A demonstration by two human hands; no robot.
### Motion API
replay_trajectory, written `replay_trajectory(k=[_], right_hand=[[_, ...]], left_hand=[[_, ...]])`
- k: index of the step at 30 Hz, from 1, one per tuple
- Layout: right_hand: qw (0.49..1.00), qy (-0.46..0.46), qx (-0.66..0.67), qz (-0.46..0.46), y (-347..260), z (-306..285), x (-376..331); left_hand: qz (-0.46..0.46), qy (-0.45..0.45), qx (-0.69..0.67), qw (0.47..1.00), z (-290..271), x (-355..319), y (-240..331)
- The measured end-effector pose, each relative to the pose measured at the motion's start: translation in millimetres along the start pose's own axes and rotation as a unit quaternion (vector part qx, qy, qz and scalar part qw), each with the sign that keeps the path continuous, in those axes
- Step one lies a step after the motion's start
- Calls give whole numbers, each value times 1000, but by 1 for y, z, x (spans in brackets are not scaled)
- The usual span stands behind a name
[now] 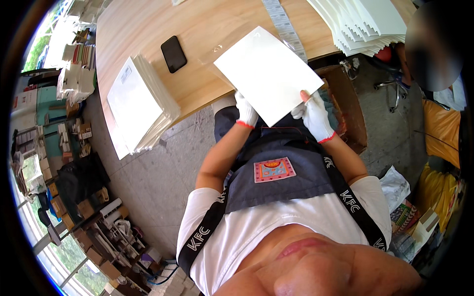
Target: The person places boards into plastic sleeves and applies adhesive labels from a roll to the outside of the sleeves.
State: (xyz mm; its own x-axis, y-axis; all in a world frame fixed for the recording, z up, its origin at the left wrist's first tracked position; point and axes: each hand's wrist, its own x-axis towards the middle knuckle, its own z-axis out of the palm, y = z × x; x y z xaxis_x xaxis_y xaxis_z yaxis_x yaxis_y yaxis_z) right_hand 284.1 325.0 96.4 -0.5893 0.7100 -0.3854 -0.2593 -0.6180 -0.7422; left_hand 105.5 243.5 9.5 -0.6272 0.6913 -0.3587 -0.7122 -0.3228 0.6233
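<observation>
A blank white rectangular board (269,74) is tilted over the table's near edge, in front of my body. My right hand (316,114), in a white glove with a red cuff and a bare thumb tip, grips its right corner, thumb on top. My left hand (246,110), gloved alike, is closed at the board's lower left edge; its fingertips are partly hidden. Clear plastic film (217,55) shows along the board's left side. To the left lies a stack of white boards in clear sleeves (140,101), the top one with a small label.
A black phone (174,54) lies on the wooden table (133,29). A strip of labels (285,27) runs to the table's near edge. White boards (363,22) are piled at the far right. Under the edge stands an open cardboard box (353,108). Cluttered shelves (74,192) line the left.
</observation>
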Motion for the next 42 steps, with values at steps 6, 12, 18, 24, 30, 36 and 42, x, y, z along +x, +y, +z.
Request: replay_trajectory(k=[6,12,18,24,30,36,42], right_hand=[[981,55,172,67,53,15,59],[967,-173,-53,178,36,16,40],[822,-208,-521,-102,33,58,53],[518,-248,-757,-312,66,79,69],[702,-338,-572,-255,44,58,67],[909,289,-142,-264,-78,-143,82],[907,29,-420,-24,-56,-121,60]], left_hand=[[-144,16,120,982,-12,-36,-12],[-197,1,122,973,-24,-33,23],[-86,46,310,946,-39,-35,64],[-109,17,344,933,-42,-35,76],[-120,25,233,965,-68,-27,63],[-88,49,379,920,-67,-47,81],[-54,8,423,904,-57,-43,80]])
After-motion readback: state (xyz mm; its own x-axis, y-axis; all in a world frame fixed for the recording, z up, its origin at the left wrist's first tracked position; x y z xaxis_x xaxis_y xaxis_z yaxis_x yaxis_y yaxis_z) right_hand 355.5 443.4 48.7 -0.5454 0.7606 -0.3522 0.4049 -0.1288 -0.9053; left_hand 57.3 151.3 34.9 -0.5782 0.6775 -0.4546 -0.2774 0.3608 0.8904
